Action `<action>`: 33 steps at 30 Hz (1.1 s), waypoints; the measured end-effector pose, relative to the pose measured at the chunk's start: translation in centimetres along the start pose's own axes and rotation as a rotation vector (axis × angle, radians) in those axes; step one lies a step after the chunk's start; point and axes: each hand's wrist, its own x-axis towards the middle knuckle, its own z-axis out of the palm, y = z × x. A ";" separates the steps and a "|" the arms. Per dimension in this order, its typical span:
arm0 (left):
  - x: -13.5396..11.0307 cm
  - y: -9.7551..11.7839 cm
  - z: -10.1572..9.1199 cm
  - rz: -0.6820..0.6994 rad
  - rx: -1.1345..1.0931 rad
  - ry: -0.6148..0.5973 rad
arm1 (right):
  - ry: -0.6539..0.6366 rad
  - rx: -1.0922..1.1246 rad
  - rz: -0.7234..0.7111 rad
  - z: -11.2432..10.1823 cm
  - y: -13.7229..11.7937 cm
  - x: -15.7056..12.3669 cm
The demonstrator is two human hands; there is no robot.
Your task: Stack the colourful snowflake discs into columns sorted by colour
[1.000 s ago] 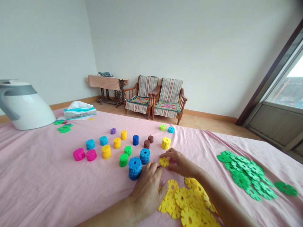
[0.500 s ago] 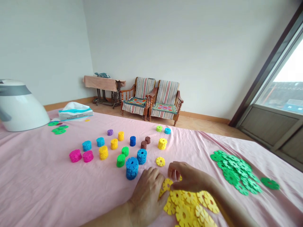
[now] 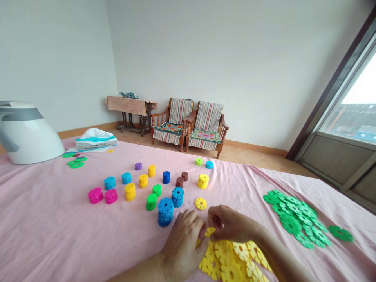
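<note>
My left hand (image 3: 185, 237) is closed, fingers curled down and thumb over the left edge of a pile of yellow notched snowflake discs (image 3: 230, 270). What its fingers hold is hidden. My right hand (image 3: 235, 225) reaches in from the right with its fingers bent together toward the thumb, above the pile. A yellow disc shows between the two hands, but its contact with the fingertips is hidden. Just beyond the hands lies a separate yellow disc (image 3: 201, 203). Left of it stand two blue disc stacks (image 3: 165, 213), close to my left hand.
Small stacks stand across the pink cloth (image 3: 73, 223): magenta (image 3: 95, 195), green (image 3: 151, 202), brown (image 3: 179, 182), yellow (image 3: 203, 181). Green discs (image 3: 296, 217) are heaped at right. A white kettle (image 3: 32, 137) and tissue box (image 3: 96, 143) stand at far left.
The right hand's fingers have drawn closer together over the pile, covering more of the yellow disc. The left hand stays nearly in place. The view has shifted slightly.
</note>
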 end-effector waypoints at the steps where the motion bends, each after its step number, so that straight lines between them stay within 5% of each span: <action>1: 0.1 -0.1 0.0 -0.008 -0.028 0.016 | -0.016 0.049 -0.010 -0.2 -0.1 -0.1; 9: 0.9 -0.8 0.4 -0.152 -0.541 0.219 | 0.170 0.179 -0.183 -0.8 -2.1 -0.7; 15: 1.3 -0.6 0.4 -0.371 -0.969 0.211 | 0.280 0.120 -0.288 -0.3 -2.7 -0.7; 33: 1.3 -0.7 0.1 -0.348 -0.922 0.325 | 0.376 0.151 -0.271 -0.2 -2.2 0.1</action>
